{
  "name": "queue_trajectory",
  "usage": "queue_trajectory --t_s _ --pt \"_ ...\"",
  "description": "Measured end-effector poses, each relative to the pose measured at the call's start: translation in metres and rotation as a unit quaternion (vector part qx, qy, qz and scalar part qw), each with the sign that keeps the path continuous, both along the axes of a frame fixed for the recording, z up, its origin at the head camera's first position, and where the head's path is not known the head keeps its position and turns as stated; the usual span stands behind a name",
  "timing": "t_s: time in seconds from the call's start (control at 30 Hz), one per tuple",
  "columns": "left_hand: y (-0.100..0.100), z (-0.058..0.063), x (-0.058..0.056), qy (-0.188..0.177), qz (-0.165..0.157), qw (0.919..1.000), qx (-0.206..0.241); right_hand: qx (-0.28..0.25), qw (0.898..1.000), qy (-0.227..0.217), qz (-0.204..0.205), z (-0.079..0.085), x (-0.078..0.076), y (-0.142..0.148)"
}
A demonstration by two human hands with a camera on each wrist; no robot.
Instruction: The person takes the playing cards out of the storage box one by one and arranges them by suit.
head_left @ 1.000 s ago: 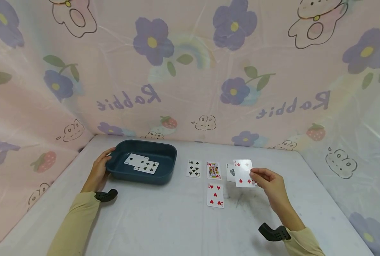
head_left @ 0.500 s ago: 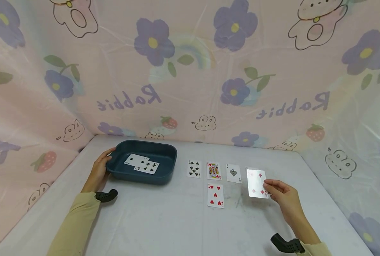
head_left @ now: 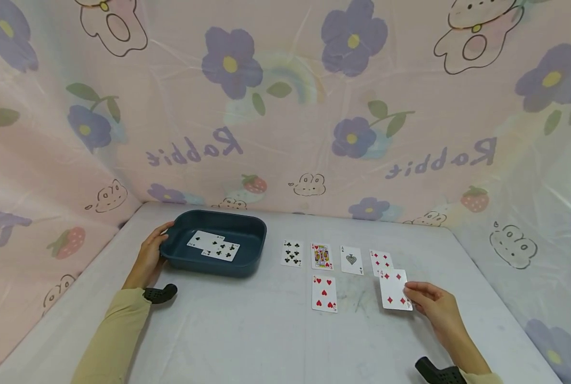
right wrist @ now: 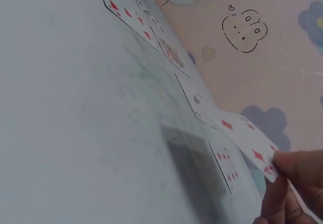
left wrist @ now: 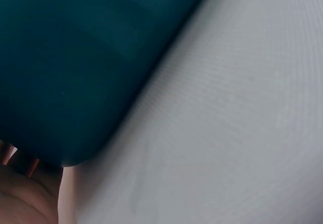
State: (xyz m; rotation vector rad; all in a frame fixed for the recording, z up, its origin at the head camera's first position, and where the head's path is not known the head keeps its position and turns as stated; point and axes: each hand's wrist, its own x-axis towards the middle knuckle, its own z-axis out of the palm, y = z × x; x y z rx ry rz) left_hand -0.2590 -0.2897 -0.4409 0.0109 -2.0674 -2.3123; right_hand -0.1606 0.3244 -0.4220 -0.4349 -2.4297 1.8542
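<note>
My right hand [head_left: 439, 309] pinches the right edge of a four of diamonds [head_left: 393, 293], between thumb and finger. That card hangs tilted above the table in the right wrist view and casts a shadow [right wrist: 194, 158]. It overlaps the lower part of a six of diamonds [head_left: 379, 258], which lies face up. On the far left my left hand [head_left: 146, 260] grips the end of a dark teal tray [head_left: 252, 261], fingers at its rim. Inside the tray lie two overlapping cards, a two of spades [head_left: 200, 239] and a club card [head_left: 224, 251].
Left of the six, in a row, lie an ace of spades [head_left: 351, 260], a king of hearts [head_left: 322, 257] and a seven of clubs [head_left: 292, 253]. A five of hearts [head_left: 324, 294] lies below the king. Patterned fabric [head_left: 285, 117] rises behind the white table [head_left: 247, 330].
My right hand has carried the four of diamonds right and toward me, from over the ace of spades, uncovering the ace and part of the six. My left hand and the tray have stayed put.
</note>
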Motion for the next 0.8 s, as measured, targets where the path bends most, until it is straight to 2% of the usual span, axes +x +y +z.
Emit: queue_trajectory --t_s 0.37,0.53,0.67,0.8 --pt "0.0 0.0 0.0 0.003 -0.002 1.0 0.004 0.042 0.999 -0.031 -0.003 -0.01 0.0 0.004" --pt "0.001 -0.001 -0.001 0.001 0.004 1.0 -0.003 0.108 0.994 -0.031 0.004 -0.013 0.0 0.005" --pt "0.001 -0.002 -0.002 0.0 0.012 0.9999 -0.004 0.176 0.984 -0.029 0.01 -0.015 0.001 0.007" --pt "0.001 -0.001 -0.001 0.004 0.008 0.9999 -0.01 0.222 0.975 -0.027 0.018 -0.015 0.001 0.006"
